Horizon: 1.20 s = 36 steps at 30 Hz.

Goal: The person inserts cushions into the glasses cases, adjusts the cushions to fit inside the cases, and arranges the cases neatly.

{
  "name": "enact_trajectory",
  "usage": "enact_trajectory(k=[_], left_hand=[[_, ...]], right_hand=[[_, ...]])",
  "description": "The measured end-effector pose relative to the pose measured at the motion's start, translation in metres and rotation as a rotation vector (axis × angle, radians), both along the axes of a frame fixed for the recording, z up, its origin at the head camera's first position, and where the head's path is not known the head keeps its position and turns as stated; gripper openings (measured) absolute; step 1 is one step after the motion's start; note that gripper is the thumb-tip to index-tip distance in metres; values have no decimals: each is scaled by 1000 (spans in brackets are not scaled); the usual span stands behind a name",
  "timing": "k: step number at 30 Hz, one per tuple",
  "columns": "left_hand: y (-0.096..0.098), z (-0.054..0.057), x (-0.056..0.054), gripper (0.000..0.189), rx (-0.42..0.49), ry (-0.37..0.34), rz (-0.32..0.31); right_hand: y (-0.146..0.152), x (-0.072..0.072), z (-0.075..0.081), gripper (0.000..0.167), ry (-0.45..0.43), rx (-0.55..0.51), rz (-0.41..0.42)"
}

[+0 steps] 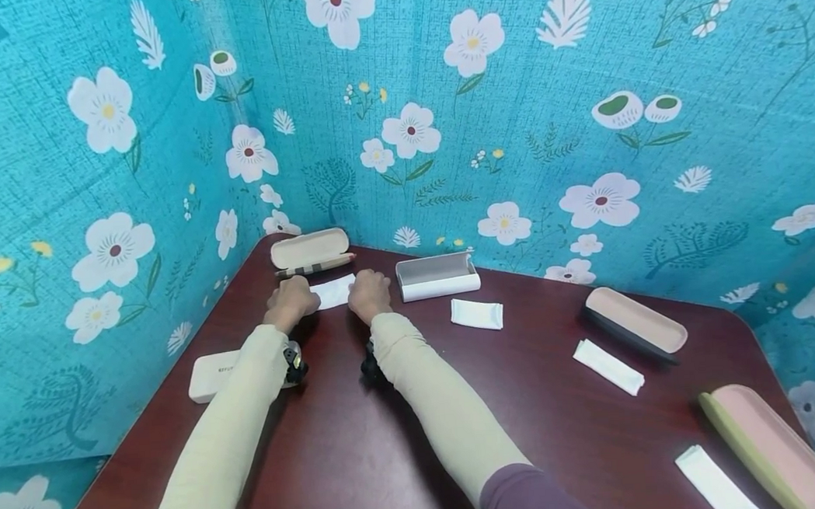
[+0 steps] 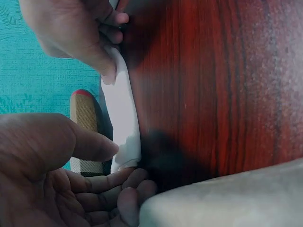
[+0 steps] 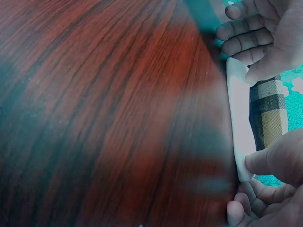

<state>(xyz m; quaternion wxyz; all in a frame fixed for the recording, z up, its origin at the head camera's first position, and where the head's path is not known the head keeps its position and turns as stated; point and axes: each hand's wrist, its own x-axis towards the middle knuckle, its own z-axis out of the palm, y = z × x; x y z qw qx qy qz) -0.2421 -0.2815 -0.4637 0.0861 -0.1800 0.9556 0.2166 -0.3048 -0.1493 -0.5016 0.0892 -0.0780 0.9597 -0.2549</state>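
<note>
A folded white cloth (image 1: 334,292) is stretched between both hands near the back left of the table. My left hand (image 1: 291,302) pinches its left end, with the thumb on top and the fingers curled beneath, as the left wrist view shows. At the other end, my right hand (image 1: 371,294) pinches the cloth (image 3: 240,109) between thumb and fingers. Just behind it lies an open glasses case (image 1: 309,253) with a pale lining; its plaid outside (image 2: 87,125) shows in the wrist views.
Right of the hands stands an open white glasses case (image 1: 441,287), a folded cloth (image 1: 477,314) before it. A closed white case (image 1: 212,375) sits partly under the left forearm. Farther right lie a black case (image 1: 636,322), an olive case (image 1: 776,442) and more folded cloths (image 1: 609,367).
</note>
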Motion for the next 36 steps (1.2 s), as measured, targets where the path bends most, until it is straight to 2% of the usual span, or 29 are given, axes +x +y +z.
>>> enact_trajectory(k=[4,10,18,23,30,36], left_hand=[[-1,-3,-1,20,0,25,-6],[-6,-4,0,23,-21,31,-1],[-4,-7,-1,20,-24,32,-8],[-3,-7,-2,20,-17,37,3],[-5,-10,-1,24,-16,21,2],[-6,-10,-3,25,-15,26,-1]], right_hand=[[0,0,-3,36,-8,-31,-24],[-4,4,-6,33,33,-20,-8],[3,10,-5,30,0,-57,-35],[5,11,-2,29,24,-54,-16],[4,9,-9,26,56,-41,-7],[5,6,-8,26,60,-19,-5]])
